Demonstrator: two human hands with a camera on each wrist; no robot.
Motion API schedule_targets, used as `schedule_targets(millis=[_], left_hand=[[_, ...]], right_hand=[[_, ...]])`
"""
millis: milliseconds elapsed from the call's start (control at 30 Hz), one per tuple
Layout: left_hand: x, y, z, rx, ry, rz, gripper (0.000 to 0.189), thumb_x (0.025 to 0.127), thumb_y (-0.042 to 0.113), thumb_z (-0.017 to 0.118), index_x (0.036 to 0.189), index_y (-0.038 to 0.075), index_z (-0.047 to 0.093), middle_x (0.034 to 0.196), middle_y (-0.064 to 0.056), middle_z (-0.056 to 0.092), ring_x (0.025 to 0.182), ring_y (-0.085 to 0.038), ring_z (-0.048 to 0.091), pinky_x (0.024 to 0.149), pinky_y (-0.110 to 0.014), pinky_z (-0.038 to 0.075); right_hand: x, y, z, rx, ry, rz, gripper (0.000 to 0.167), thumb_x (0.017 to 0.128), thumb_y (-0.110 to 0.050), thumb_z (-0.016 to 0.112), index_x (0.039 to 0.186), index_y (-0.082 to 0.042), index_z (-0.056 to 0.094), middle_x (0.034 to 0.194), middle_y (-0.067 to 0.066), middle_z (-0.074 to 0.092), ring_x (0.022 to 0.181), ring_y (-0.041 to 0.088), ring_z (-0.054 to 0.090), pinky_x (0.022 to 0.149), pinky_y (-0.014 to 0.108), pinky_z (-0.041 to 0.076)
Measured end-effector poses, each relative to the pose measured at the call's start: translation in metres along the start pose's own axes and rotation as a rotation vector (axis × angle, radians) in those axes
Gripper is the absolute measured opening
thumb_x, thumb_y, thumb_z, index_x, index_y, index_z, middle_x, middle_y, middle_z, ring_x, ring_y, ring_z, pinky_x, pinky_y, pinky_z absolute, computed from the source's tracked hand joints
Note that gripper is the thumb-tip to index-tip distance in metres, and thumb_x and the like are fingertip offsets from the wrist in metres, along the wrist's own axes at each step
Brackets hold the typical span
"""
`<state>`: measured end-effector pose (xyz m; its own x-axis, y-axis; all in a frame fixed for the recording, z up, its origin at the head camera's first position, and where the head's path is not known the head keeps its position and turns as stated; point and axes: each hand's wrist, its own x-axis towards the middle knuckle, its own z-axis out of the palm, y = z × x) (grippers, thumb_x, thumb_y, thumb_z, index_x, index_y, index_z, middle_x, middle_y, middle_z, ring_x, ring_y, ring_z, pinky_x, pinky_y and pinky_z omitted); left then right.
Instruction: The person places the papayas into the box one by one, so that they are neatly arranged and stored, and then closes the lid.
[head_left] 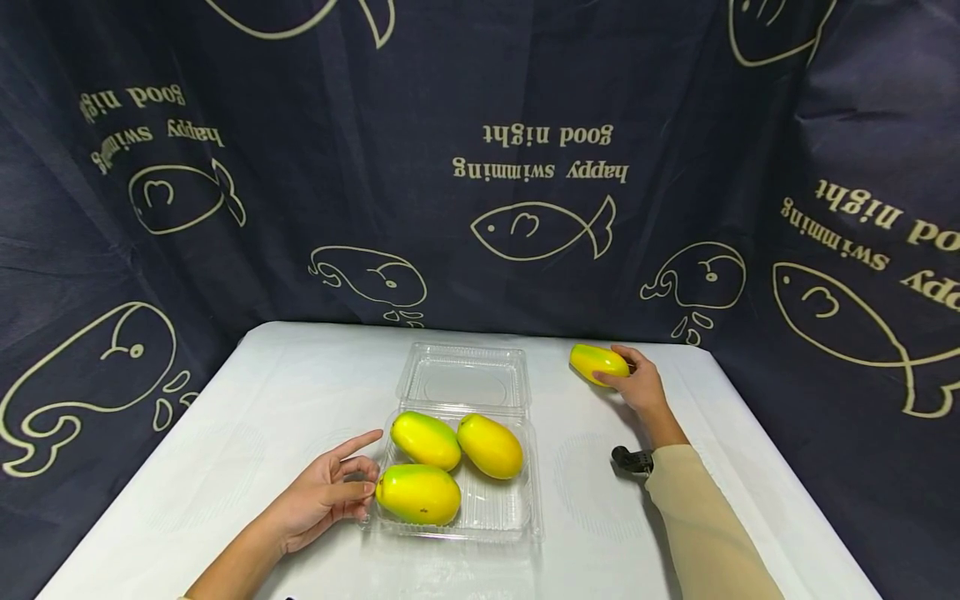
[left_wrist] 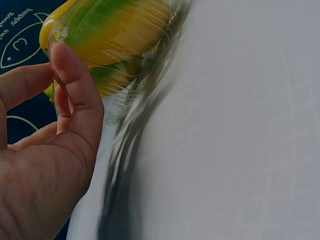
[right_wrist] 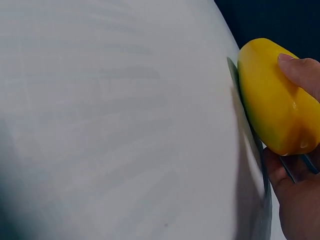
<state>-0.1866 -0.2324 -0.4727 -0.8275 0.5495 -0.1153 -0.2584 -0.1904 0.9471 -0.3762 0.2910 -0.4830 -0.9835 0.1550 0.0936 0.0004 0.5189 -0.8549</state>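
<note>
A dark blue curtain (head_left: 420, 100) backs and flanks a table covered in white cloth (head_left: 300, 367). Near the table's far right corner, well apart from the other fruit, is a yellow fruit (head_left: 592, 364) with a green flush along its upper side; whether it touches the cloth cannot be told. The right hand (head_left: 633, 381) grips it, fingers curled, the thumb laid against the fruit's side in the right wrist view. A black fitting (head_left: 632, 460) sits at that wrist, beside the cuff of a beige sleeve (head_left: 708, 525). Left of the held fruit, around the table's middle, stands a clear hinged container (head_left: 495, 512), its lid (head_left: 465, 375) folded back toward the curtain. Three similar fruits lie inside: a far left fruit (head_left: 426, 440) and a near left fruit (head_left: 420, 496), both yellow and green, and a right fruit (head_left: 491, 447), mostly yellow. At the container's left edge, the left hand (head_left: 322, 500) pinches the rim between thumb and bent finger, its index finger extended; in the left wrist view, fruit shows through the ribbed wall. Outermost, the curtain carries pale fish outlines (head_left: 540, 232), whale outlines (head_left: 375, 273) and the inverted words "happy swimming" and "good night"
</note>
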Motion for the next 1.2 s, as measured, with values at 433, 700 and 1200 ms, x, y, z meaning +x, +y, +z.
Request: schedule_targets(millis=[433, 700, 1200], left_hand=[[0.000, 0.002, 0.001, 0.013, 0.007, -0.001, 0.088, 0.099, -0.002, 0.061, 0.164, 0.006, 0.002, 0.105, 0.004, 0.058, 0.079, -0.008, 0.064, 0.070, -0.021, 0.060], [-0.001, 0.002, 0.002, 0.010, 0.010, -0.004, 0.089, 0.098, -0.001, 0.062, 0.165, 0.007, 0.003, 0.105, 0.003, 0.058, 0.078, -0.008, 0.064, 0.069, -0.021, 0.060], [0.000, 0.001, 0.001, 0.015, 0.009, -0.003, 0.088, 0.099, -0.001, 0.061, 0.165, 0.007, 0.003, 0.105, 0.003, 0.057, 0.079, -0.008, 0.064, 0.070, -0.021, 0.060]], right_hand=[[-0.001, 0.002, 0.000, -0.011, 0.007, -0.023, 0.076, 0.087, -0.019, 0.083, 0.153, -0.008, 0.047, 0.151, 0.019, 0.051, 0.130, 0.038, 0.051, 0.114, 0.047, 0.043], [-0.004, 0.003, 0.000, -0.004, 0.011, -0.013, 0.076, 0.086, -0.020, 0.084, 0.152, -0.010, 0.048, 0.150, 0.018, 0.051, 0.127, 0.037, 0.052, 0.111, 0.045, 0.044], [-0.010, 0.001, 0.000, -0.018, 0.024, -0.026, 0.075, 0.085, -0.024, 0.085, 0.151, -0.011, 0.050, 0.148, 0.018, 0.052, 0.122, 0.034, 0.055, 0.104, 0.039, 0.047]])
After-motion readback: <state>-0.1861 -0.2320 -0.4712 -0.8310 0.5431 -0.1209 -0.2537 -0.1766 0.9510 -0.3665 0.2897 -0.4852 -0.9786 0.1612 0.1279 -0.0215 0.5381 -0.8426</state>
